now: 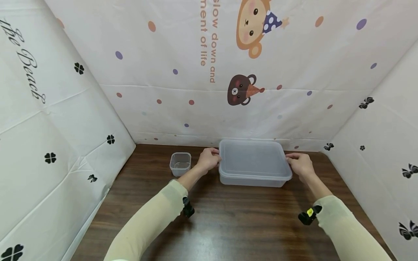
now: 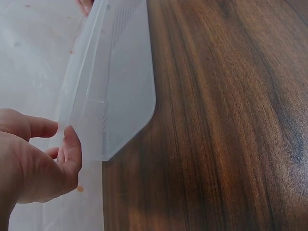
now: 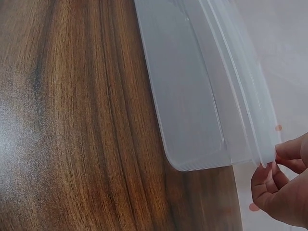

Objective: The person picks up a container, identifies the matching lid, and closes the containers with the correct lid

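A large rectangular box (image 1: pixel 251 182) of translucent plastic sits toward the back of the brown table, its flat lid (image 1: pixel 253 157) lying over the top. My left hand (image 1: pixel 208 159) pinches the lid's rim at the left end; the left wrist view has thumb and fingertips (image 2: pixel 72 139) at that edge. On the opposite end, my right hand (image 1: pixel 301 166) pinches the rim, with the thumb (image 3: pixel 288 148) on one side and curled fingers on the other. The box's side wall (image 3: pixel 187 91) shows below the lid in the right wrist view.
A small clear square tub (image 1: pixel 180 165) without a lid stands left of my left hand. White printed sheets (image 1: pixel 183 108) wall the brown table (image 1: pixel 241 217) at the back and both sides. Black wrist cameras (image 1: pixel 188 207) sit on both sleeves.
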Available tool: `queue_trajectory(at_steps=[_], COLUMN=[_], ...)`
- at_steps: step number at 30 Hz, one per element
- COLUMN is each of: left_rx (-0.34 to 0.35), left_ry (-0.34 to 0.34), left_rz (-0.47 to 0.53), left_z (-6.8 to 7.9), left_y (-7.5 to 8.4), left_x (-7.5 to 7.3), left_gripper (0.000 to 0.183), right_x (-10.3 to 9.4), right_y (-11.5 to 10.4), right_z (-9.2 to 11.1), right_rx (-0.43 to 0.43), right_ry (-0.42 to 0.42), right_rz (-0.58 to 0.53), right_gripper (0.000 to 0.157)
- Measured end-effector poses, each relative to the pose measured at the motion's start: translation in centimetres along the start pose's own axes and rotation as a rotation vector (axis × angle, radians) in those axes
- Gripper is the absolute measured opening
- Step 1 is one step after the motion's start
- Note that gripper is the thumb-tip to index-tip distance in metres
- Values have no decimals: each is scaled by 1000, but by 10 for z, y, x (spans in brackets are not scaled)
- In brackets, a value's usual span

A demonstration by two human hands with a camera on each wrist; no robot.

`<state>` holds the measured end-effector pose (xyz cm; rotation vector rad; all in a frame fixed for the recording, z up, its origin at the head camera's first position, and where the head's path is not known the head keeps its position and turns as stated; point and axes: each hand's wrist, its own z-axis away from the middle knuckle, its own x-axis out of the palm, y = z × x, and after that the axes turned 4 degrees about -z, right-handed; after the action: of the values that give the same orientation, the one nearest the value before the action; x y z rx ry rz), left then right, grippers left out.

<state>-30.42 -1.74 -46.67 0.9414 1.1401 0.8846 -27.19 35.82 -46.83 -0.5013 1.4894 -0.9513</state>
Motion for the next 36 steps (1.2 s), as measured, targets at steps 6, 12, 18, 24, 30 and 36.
queue_trajectory(at_steps=[6, 12, 18, 24, 30, 36], left_rx=[1, 13, 25, 17, 26, 12], left_ry=[4, 11, 34, 34, 22, 19], left_rz=[-10, -1, -28, -52, -43, -32], left_z=[2, 2, 3, 2, 2, 3], left_y=[3, 1, 0, -2, -2, -3], left_x=[0, 0, 2, 3, 3, 2], left_gripper=[31, 31, 31, 31, 31, 31], right_x=[-1, 0, 2, 3, 3, 4], right_y=[1, 0, -1, -1, 0, 2], right_z=[-2, 1, 2, 3, 4, 5], right_rx=[2, 3, 27, 45, 22, -9], right_ry=[-9, -24, -31, -29, -21, -15], right_rz=[4, -8, -33, -37, -27, 15], right_gripper=[35, 37, 38, 40, 39, 37])
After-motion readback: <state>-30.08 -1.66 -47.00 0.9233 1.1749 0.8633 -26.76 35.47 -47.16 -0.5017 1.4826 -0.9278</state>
